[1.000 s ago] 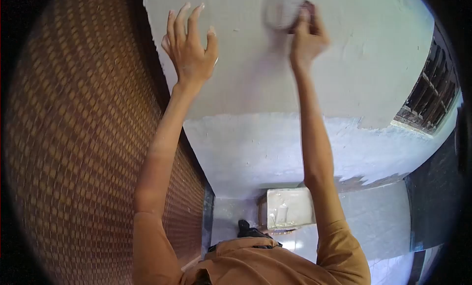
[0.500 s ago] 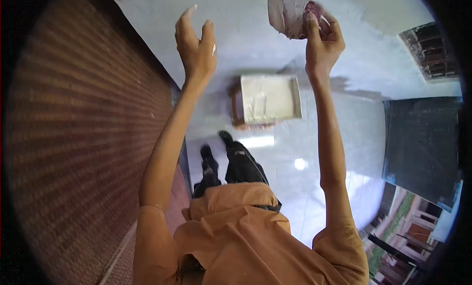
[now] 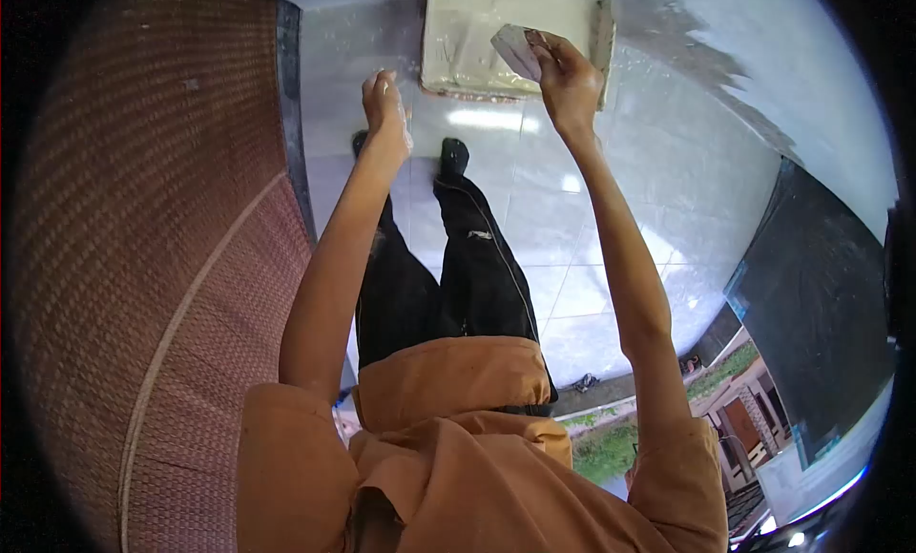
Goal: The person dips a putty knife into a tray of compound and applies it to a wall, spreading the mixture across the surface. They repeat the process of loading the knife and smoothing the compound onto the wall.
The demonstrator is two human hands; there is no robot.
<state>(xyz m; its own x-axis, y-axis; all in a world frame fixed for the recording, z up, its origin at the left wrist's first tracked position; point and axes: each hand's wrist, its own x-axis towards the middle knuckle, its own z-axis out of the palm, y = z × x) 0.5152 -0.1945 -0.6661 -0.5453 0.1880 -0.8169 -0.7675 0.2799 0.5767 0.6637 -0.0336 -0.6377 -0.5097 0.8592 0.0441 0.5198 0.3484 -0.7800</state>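
Note:
My right hand [image 3: 571,85] is closed on a flat grey scraper plate [image 3: 516,51], its blade angled to the left. Behind and beneath it in the view lies a large cream-coloured tray [image 3: 468,38], smeared with pale wet material. My left hand [image 3: 384,103] is left of the tray's near corner, with white smears on its fingers and wrist. Its fingers are curled together, and nothing shows in them.
A woven brown panel [image 3: 181,219] fills the left side. Shiny floor tiles [image 3: 563,209] lie below, with my dark-trousered legs [image 3: 477,276] on them. At right are a partly coated wall [image 3: 811,95] and a dark board [image 3: 811,295]; greenery shows beyond an opening.
The view has tilted down, so the tray appears higher and larger. Both hands have come down from the wall, the right one still holding the scraper plate. My left fingers have closed up.

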